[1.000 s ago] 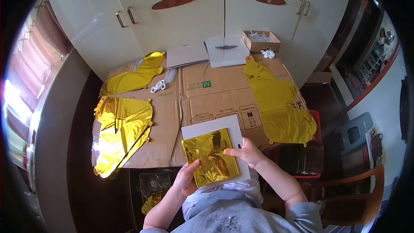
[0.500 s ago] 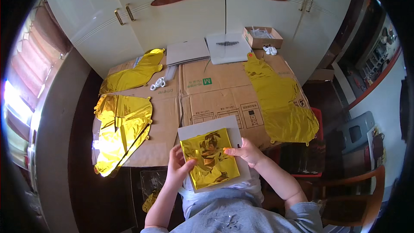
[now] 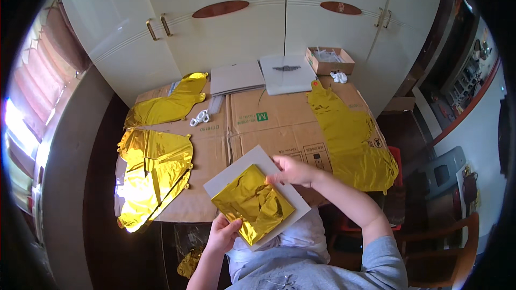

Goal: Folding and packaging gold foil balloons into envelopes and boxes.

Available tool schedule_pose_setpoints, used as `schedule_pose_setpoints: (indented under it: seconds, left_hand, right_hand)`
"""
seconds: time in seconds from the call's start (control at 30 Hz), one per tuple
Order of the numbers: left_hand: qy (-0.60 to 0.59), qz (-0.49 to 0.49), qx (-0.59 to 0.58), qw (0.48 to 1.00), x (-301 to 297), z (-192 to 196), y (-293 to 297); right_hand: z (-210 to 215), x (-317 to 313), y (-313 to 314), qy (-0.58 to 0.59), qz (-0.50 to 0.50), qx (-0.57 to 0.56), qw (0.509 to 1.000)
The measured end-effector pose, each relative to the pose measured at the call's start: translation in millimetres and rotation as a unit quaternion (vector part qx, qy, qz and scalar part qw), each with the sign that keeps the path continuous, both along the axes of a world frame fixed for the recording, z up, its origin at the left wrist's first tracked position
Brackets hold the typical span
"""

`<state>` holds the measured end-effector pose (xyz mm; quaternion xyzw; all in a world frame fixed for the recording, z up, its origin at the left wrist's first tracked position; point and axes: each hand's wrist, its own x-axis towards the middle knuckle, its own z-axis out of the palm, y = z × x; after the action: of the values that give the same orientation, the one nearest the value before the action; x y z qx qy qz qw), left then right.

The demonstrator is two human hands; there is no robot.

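In front of my lap, both hands hold a pale card sheet [image 3: 257, 157] with a folded gold foil balloon [image 3: 251, 201] lying flat on top. The foil forms a creased, shiny square, and the card's border shows around it. My left hand [image 3: 222, 233] pinches the lower left edge, thumb on the foil and fingers behind. At the upper right, my right hand [image 3: 294, 172] grips the card's edge, thumb over the foil's margin; its other fingers are partly hidden behind the card. The card is turned slantwise to the table.
Flat gold foil balloons lie on the cardboard-covered table [image 3: 279, 129]: two at left [image 3: 156, 166], [image 3: 172, 102], one at right [image 3: 352, 139]. White ribbon rolls [image 3: 200, 118], stacked grey boards [image 3: 236, 79], a pale board [image 3: 287, 78] and a small box [image 3: 330, 63] stand farther back. A wooden chair [image 3: 462, 247] is at right.
The card and foil have turned so their corners now point up and down. My right hand has moved up to the upper right edge; my left has slid down to the lower left.
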<state>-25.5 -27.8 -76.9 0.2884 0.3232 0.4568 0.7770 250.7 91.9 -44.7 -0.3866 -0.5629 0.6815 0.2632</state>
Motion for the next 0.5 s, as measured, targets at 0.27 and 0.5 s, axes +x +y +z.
schedule_pose_setpoints:
  seconds: [0.27,0.5]
  left_hand:
    - [0.044,0.089,-0.035,0.994,-12.8,0.8,-16.8]
    - [0.037,0.128,-0.054,0.99,-14.1,-24.0,-22.5]
  right_hand:
    - [-11.2,84.7,188.8,-0.449,-0.213,0.428,0.755]
    - [-16.4,92.9,244.8,-0.587,-0.142,0.389,0.696]
